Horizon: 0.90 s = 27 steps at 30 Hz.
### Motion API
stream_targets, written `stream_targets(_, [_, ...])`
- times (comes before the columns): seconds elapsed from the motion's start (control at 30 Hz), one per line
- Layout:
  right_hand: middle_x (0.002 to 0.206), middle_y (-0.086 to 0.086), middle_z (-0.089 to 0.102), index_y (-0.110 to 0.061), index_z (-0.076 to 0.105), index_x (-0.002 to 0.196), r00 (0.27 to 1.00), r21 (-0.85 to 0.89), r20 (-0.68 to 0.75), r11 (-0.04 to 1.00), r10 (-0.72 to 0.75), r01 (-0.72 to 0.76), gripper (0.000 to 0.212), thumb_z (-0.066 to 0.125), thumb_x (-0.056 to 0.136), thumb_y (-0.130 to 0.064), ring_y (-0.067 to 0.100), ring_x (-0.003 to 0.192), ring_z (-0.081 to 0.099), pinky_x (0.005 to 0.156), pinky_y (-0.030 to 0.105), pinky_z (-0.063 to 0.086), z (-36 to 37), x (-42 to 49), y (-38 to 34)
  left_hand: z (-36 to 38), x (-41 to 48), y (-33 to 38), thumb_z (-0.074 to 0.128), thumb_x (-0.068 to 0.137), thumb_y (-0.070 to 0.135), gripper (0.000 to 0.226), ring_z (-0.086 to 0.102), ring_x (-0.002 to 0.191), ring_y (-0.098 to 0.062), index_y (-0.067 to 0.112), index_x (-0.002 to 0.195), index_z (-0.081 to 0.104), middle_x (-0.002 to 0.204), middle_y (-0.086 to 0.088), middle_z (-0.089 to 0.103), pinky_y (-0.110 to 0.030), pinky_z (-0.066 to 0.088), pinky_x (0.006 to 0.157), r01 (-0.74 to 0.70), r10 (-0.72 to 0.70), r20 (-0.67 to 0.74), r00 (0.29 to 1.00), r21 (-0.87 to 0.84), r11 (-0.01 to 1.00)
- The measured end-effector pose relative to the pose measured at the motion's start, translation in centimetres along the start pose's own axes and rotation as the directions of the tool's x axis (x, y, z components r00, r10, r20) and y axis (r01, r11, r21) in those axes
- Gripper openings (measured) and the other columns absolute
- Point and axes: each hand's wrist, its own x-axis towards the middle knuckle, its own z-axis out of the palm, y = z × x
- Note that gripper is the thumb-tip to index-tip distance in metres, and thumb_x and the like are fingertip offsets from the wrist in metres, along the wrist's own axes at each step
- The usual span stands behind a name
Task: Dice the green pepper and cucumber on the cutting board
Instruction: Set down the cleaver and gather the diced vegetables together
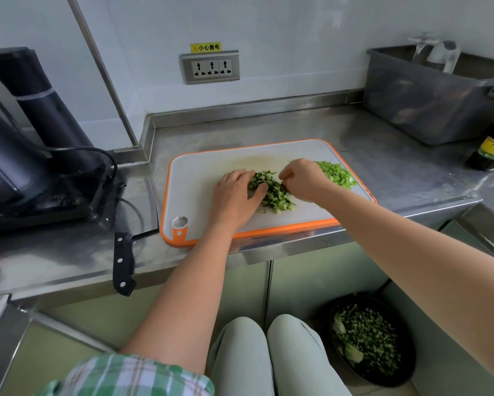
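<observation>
A white cutting board point(200, 172) with an orange rim lies on the steel counter. In its middle sits a pile of diced cucumber point(271, 192), dark green skin showing. A lighter pile of diced green pepper point(337, 172) lies at the board's right. My left hand point(235, 195) rests on the board with fingers against the cucumber pile's left side. My right hand point(303, 178) is curled over the pile's right side, fingers bent among the pieces. Neither hand holds the cleaver point(137, 224), which lies on the counter left of the board, its black handle over the front edge.
A black kettle and base point(39, 172) with a cable stand at the left. A grey plastic tub point(434, 104) and a dark sauce bottle point(491, 144) are at the right. On the floor below, a black bin point(371, 341) holds chopped greens. A wall socket point(211, 67) is behind.
</observation>
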Motion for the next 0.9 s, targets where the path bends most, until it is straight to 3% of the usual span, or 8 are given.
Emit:
stream_targets(0.13, [0.121,0.014,0.063,-0.005,0.064,0.121,0.999,0.015,-0.031,0.999,0.037,-0.037,0.038,0.044,0.089,0.003,0.029,0.108,0.06,0.089,0.033,0.051,-0.7,-0.1,0.6,-0.1,-0.1,0.1,0.042,0.097,0.049,0.053,0.038,0.133,-0.018,0.017,0.139,0.049,0.144,0.0,0.046,-0.035,0.027,0.112,0.002,-0.002,0.002,1.0,-0.011,1.0])
stream_targets(0.27, [0.121,0.013,0.065,-0.006,0.067,0.117,0.999,0.132,-0.04,0.991,-0.027,0.032,0.042,0.039,0.088,0.006,0.027,0.111,0.06,0.097,0.032,0.047,-0.2,-0.9,0.2,-0.1,-0.1,0.1,0.044,0.097,0.047,0.052,0.04,0.132,-0.02,0.016,0.138,0.05,0.142,-0.001,0.048,-0.035,0.029,0.111,0.0,0.0,0.003,1.0,-0.012,1.0])
stream_targets(0.37, [0.129,0.013,0.061,-0.004,0.062,0.125,0.996,0.148,-0.077,0.987,-0.048,0.059,0.045,0.037,0.089,0.006,0.026,0.121,0.054,0.102,0.028,0.04,0.4,-1.0,0.1,0.0,-0.1,0.1,0.046,0.097,0.045,0.05,0.041,0.131,-0.021,0.015,0.137,0.051,0.141,-0.002,0.049,-0.035,0.03,0.11,0.003,-0.003,-0.002,1.0,-0.027,1.0])
stream_targets(0.47, [0.127,0.011,0.063,-0.005,0.064,0.122,0.995,0.189,-0.073,0.978,-0.07,0.083,0.043,0.037,0.09,0.004,0.024,0.121,0.054,0.101,0.025,0.039,1.0,-1.3,0.2,0.0,0.0,0.0,0.047,0.097,0.042,0.048,0.042,0.13,-0.022,0.014,0.134,0.054,0.139,-0.004,0.051,-0.035,0.031,0.11,0.012,-0.013,-0.016,1.0,-0.052,0.999])
stream_targets(0.6, [0.143,0.014,0.047,-0.004,0.047,0.138,0.996,0.24,-0.074,0.969,-0.049,0.066,0.042,0.035,0.098,-0.006,0.027,0.133,0.042,0.102,0.024,0.031,1.4,-0.6,0.0,-0.1,0.2,-0.1,0.043,0.099,0.038,0.043,0.044,0.128,-0.023,0.013,0.131,0.056,0.137,-0.005,0.054,-0.035,0.031,0.109,0.045,-0.048,-0.026,0.999,-0.104,0.994])
stream_targets(0.73, [0.133,0.027,0.047,0.002,0.047,0.125,0.996,0.151,0.029,0.986,-0.081,0.075,0.034,0.033,0.104,-0.02,0.038,0.128,0.039,0.101,0.037,0.027,3.7,-0.9,-0.9,-0.1,0.4,0.0,0.038,0.101,0.036,0.041,0.044,0.128,-0.023,0.013,0.13,0.057,0.137,-0.005,0.054,-0.036,0.031,0.11,0.069,-0.075,-0.035,0.997,-0.145,0.987])
stream_targets(0.8, [0.145,0.021,0.041,-0.001,0.037,0.141,0.99,0.187,0.024,0.974,-0.137,0.13,0.045,0.033,0.104,-0.025,0.032,0.136,0.034,0.108,0.033,0.023,4.2,-1.4,-1.5,-0.1,0.5,-0.1,0.037,0.102,0.034,0.04,0.044,0.128,-0.024,0.013,0.128,0.058,0.136,-0.005,0.055,-0.036,0.031,0.11,0.085,-0.093,-0.039,0.995,-0.184,0.979])
stream_targets(0.9, [0.151,0.016,0.035,-0.004,0.036,0.144,0.991,0.26,-0.069,0.957,-0.114,0.128,0.047,0.034,0.104,-0.027,0.026,0.14,0.03,0.111,0.028,0.019,4.0,-0.9,-1.6,-0.2,0.4,0.0,0.036,0.103,0.031,0.038,0.046,0.125,-0.024,0.012,0.124,0.061,0.132,-0.006,0.057,-0.035,0.032,0.109,0.091,-0.107,-0.05,0.993,-0.247,0.965])
